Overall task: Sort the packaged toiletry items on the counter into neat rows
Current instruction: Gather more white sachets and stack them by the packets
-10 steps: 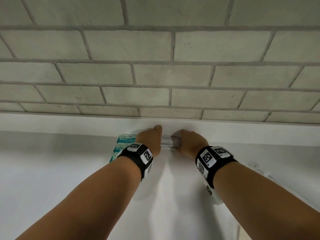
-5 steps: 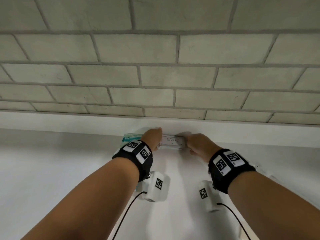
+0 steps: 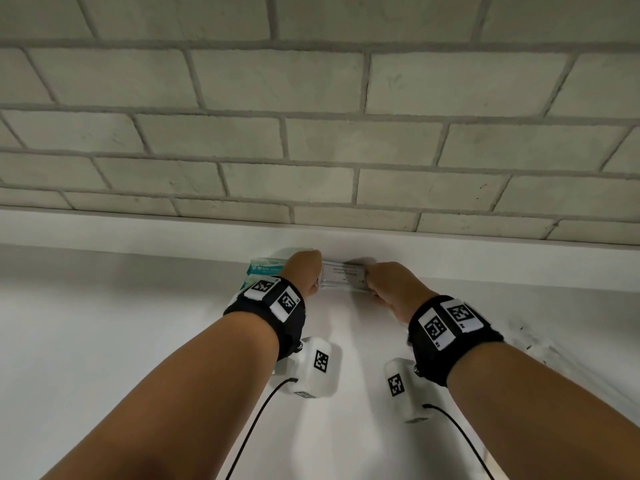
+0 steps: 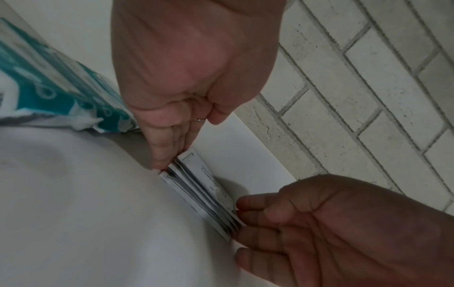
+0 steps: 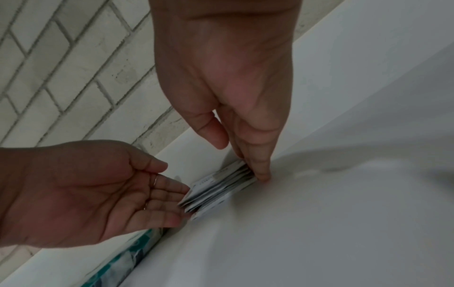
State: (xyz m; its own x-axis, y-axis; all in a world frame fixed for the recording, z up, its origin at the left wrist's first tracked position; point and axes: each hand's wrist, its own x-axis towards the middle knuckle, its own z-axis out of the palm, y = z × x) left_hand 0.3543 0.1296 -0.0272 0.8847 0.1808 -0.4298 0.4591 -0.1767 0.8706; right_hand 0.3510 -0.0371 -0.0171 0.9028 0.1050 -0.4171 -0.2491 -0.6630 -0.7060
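A small stack of white shampoo-conditioner sachets (image 3: 343,276) stands on edge on the white counter (image 3: 104,341), leaning against the low white back ledge (image 3: 485,261). My left hand (image 4: 169,153) touches the stack's left end with straight fingertips. My right hand (image 5: 258,165) does the same at the right end, thumb held apart. In the left wrist view the sachets (image 4: 203,194) fan slightly between the two hands. In the right wrist view the stack (image 5: 218,186) sits squeezed end to end.
A teal and white soft pack (image 3: 265,268) lies just left of my left hand, against the ledge; it also shows in the left wrist view (image 4: 49,81). A pale brick wall (image 3: 311,133) rises behind the ledge. Wrist camera cables (image 3: 256,420) trail toward me.
Both wrists have lifted off the counter and the hands have drawn a little apart, so more of the sachet stack shows between them. The stack stays against the ledge.
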